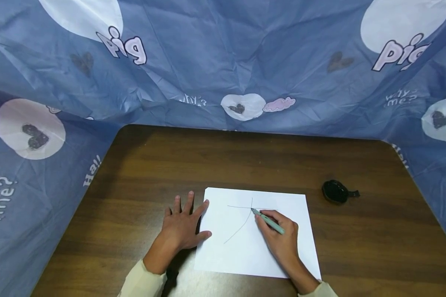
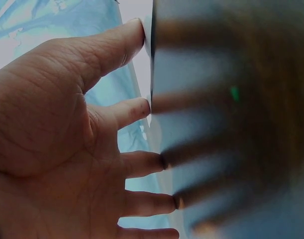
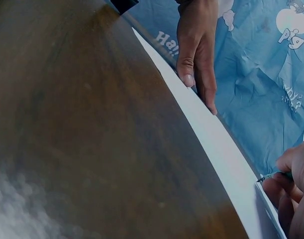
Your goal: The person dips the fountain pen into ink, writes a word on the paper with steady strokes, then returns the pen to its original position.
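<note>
Right hand [image 1: 283, 238] pinches slim grey-green pen [image 1: 272, 223], tip on white rectangular paper [image 1: 226, 258] atop brown wooden counter [image 1: 171, 165]; left hand [image 1: 180, 227] splayed at paper's left edge, gripping nothing. I'd pin paper firmly, stroke lightly.

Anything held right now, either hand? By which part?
Right hand: the green pen, pinched low on the barrel near its writing end. Left hand: nothing held, fingers spread at the left edge of the white paper.
</note>
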Motion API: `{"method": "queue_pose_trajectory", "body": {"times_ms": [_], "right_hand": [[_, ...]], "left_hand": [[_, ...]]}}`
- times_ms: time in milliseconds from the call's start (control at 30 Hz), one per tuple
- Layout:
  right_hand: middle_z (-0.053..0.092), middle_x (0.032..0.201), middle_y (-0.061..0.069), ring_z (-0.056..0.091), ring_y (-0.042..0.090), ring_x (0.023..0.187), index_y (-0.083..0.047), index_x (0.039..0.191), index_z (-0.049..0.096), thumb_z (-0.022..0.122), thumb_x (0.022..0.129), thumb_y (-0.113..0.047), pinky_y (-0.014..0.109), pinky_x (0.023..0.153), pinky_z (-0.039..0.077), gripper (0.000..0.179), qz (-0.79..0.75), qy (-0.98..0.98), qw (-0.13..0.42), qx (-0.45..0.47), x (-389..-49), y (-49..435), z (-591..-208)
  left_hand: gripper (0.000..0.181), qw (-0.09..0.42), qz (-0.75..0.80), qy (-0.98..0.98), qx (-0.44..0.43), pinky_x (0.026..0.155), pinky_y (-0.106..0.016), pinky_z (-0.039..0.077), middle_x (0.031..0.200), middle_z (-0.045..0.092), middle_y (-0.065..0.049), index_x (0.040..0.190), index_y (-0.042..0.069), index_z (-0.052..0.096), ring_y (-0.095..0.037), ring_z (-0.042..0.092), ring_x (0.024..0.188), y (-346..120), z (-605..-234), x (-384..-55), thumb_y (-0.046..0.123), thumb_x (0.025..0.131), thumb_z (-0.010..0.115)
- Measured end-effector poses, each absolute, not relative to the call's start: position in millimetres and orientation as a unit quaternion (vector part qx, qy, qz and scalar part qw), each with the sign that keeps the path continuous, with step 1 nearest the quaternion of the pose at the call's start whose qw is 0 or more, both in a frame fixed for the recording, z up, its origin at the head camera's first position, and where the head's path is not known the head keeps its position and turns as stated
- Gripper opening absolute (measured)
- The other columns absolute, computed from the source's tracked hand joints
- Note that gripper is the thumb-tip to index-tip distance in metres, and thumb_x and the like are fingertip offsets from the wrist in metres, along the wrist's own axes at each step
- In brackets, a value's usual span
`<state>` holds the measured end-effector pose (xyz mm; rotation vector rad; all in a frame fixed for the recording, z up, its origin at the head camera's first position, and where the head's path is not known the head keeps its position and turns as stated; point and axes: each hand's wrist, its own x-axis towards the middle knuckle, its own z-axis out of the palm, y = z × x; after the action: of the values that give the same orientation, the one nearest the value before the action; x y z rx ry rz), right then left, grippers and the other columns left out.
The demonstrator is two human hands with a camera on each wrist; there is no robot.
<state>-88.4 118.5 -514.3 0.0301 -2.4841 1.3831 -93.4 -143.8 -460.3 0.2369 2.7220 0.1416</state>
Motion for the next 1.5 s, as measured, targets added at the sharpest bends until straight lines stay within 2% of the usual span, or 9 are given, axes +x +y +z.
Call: {"method": "queue_pose_trajectory", "body": {"times_ms": [600,967,1333,1500], "right_hand": [[0.076,0.085,-0.003,0.069,0.008,0.069,-0.009,0.093,0.079,0.083,0.082,-0.014,0.021,0.058,0.052,0.012,0.491,-0.858,0.148,0.014,-88,118,-513],[0.076,0.083,-0.003,0.067,0.009,0.066,-0.009,0.092,0.079,0.083,0.082,-0.014,0.023,0.055,0.051,0.012,0.492,-0.859,0.142,0.011,-87,119,-513],[0.075,0.081,-0.007,0.066,0.008,0.063,-0.011,0.091,0.079,0.083,0.082,-0.016,0.024,0.055,0.05,0.011,0.49,-0.862,0.13,-0.007,-75,125,-509],[0.075,0.083,-0.006,0.068,0.007,0.068,-0.011,0.092,0.079,0.083,0.082,-0.015,0.024,0.059,0.052,0.011,0.484,-0.867,0.116,-0.015,-70,131,-507]], "left_hand": [[0.083,0.197,0.046,0.975,0.089,0.106,-0.07,0.026,0.164,0.016,-0.021,0.158,0.026,0.031,-0.055,0.019,0.143,-145,-460,-92,0.063,0.089,0.061],[0.083,0.201,0.051,0.975,0.083,0.107,-0.071,0.023,0.164,0.015,-0.021,0.158,0.027,0.031,-0.055,0.017,0.144,-144,-460,-92,0.062,0.089,0.062],[0.083,0.205,0.059,0.974,0.078,0.102,-0.075,0.026,0.164,0.014,-0.021,0.158,0.027,0.03,-0.055,0.016,0.144,-143,-457,-91,0.061,0.09,0.062],[0.083,0.208,0.057,0.974,0.076,0.101,-0.076,0.026,0.164,0.013,-0.021,0.158,0.027,0.03,-0.055,0.016,0.144,-143,-458,-92,0.062,0.09,0.062]]}}
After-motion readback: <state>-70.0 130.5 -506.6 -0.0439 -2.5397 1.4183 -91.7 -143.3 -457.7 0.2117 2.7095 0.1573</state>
